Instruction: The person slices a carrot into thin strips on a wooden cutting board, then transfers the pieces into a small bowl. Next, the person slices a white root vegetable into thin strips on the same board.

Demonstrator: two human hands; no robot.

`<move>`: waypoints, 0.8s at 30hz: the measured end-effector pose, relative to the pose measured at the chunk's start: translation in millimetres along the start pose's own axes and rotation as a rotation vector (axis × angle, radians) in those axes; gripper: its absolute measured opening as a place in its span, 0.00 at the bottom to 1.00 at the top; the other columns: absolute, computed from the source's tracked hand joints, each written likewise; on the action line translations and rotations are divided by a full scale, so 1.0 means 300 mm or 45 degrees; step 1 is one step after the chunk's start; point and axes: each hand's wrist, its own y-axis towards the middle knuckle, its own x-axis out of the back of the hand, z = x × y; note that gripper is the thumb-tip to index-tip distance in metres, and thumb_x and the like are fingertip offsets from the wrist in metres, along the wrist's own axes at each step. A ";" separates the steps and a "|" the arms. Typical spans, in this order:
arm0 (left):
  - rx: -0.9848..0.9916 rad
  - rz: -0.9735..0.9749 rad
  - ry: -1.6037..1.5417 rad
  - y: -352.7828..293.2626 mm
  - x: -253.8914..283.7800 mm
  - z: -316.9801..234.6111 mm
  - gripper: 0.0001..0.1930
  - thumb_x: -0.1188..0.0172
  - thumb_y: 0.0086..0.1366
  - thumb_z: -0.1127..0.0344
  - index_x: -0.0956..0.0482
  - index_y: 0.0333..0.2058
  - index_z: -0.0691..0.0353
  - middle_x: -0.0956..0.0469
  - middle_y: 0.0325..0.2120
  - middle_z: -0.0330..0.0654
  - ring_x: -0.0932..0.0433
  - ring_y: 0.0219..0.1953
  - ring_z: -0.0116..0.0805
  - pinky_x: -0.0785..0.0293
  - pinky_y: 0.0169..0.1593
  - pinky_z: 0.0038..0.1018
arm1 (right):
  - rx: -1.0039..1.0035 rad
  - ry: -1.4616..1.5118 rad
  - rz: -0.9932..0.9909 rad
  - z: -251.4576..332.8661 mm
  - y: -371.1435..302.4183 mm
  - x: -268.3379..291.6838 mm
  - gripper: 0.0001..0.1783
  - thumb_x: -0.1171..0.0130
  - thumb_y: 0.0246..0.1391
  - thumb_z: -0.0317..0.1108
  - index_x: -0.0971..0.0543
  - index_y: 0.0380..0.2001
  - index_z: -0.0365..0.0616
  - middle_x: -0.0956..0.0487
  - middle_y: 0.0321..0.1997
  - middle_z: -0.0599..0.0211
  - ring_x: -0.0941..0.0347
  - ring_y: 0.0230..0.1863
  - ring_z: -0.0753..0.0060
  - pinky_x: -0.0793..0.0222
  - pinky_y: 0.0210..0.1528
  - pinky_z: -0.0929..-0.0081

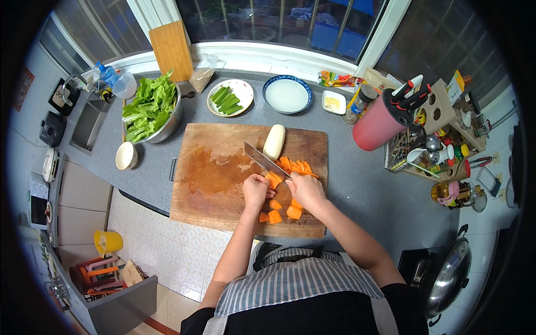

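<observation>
My right hand [306, 191] is closed round the handle of a wide-bladed kitchen knife [263, 159], whose blade points up and left over the wooden cutting board [195, 190]. My left hand [257, 191], fingers curled, holds a carrot piece [273, 180] against the board beside the blade. Beyond the knife lies a heap of carrot strips [298, 166]. Several carrot chunks [274, 216] rest nearer to me, between my forearms. A peeled, pale, long vegetable [274, 142] lies near the board's far edge, close to the blade. My fingertips are partly hidden.
Behind the board stand a metal bowl of lettuce [149, 109], a plate of cut green stalks [226, 101], a blue-rimmed bowl [287, 95] and a small dish [334, 103]. A red knife block [379, 123] is at right, a small cup [127, 156] at left.
</observation>
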 end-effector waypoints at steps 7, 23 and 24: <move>-0.043 0.010 -0.028 -0.001 -0.005 0.012 0.06 0.45 0.60 0.75 0.32 0.25 0.65 0.26 0.16 0.43 0.24 0.14 0.31 0.25 0.17 0.24 | -0.070 -0.013 0.016 0.021 0.014 -0.047 0.14 0.51 0.59 0.41 0.25 0.33 0.40 0.21 0.29 0.48 0.23 0.34 0.43 0.28 0.38 0.52; -0.007 0.027 -0.104 -0.001 0.003 0.011 0.05 0.46 0.59 0.76 0.32 0.25 0.65 0.26 0.17 0.43 0.23 0.15 0.32 0.25 0.17 0.23 | -0.045 -0.019 0.042 0.034 0.015 0.017 0.14 0.51 0.59 0.41 0.25 0.33 0.39 0.21 0.28 0.46 0.23 0.34 0.43 0.28 0.38 0.51; -0.003 0.023 -0.107 -0.008 0.003 0.011 0.05 0.46 0.59 0.77 0.32 0.25 0.65 0.26 0.17 0.43 0.23 0.15 0.32 0.25 0.17 0.23 | -0.058 -0.017 0.051 0.042 0.014 0.022 0.14 0.51 0.60 0.41 0.25 0.33 0.40 0.21 0.28 0.46 0.23 0.34 0.43 0.28 0.38 0.51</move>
